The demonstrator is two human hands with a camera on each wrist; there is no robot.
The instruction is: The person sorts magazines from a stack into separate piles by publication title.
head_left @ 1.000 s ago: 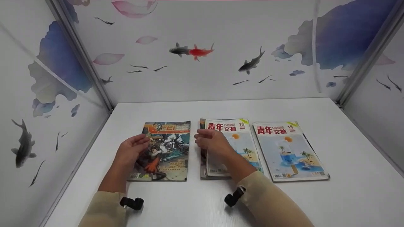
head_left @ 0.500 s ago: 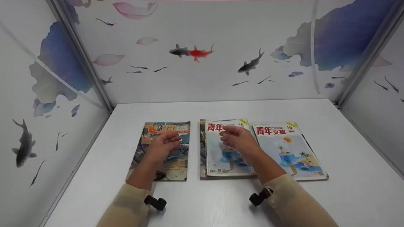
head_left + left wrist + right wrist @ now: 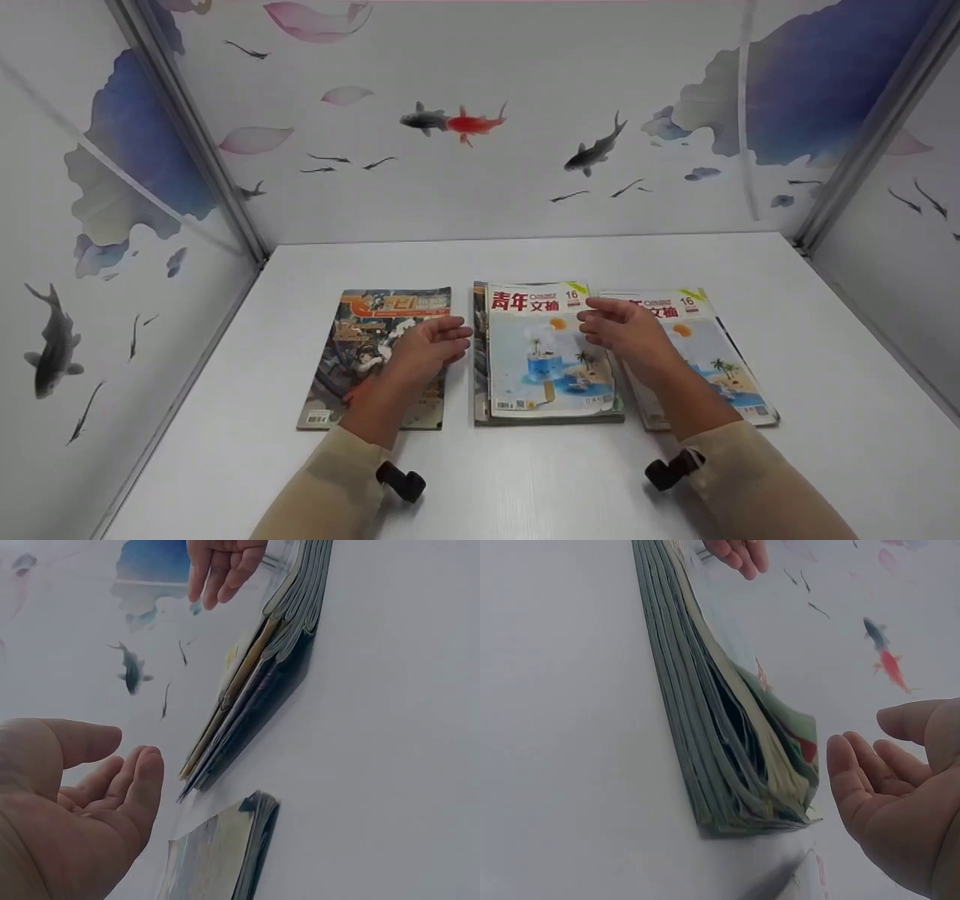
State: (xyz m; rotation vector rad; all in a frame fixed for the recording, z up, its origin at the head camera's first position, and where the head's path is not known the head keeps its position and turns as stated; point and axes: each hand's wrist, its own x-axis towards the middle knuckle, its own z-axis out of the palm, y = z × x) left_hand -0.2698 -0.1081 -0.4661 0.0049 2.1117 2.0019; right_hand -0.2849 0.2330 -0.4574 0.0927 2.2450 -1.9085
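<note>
Two hands [image 3: 427,349] [image 3: 634,337] flank the middle magazines [image 3: 546,360], gap [image 3: 459,394] beside their left edge

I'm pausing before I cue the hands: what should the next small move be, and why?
I'd probably lower the left hand and right hand to the sides of the middle stack and press gently inward. Both hands look empty and flank it in the head view, and a lower magazine juts out left past the top magazine, so the edges look uneven.

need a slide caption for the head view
Left hand and right hand, both empty, above a row of magazines on a white table
</note>
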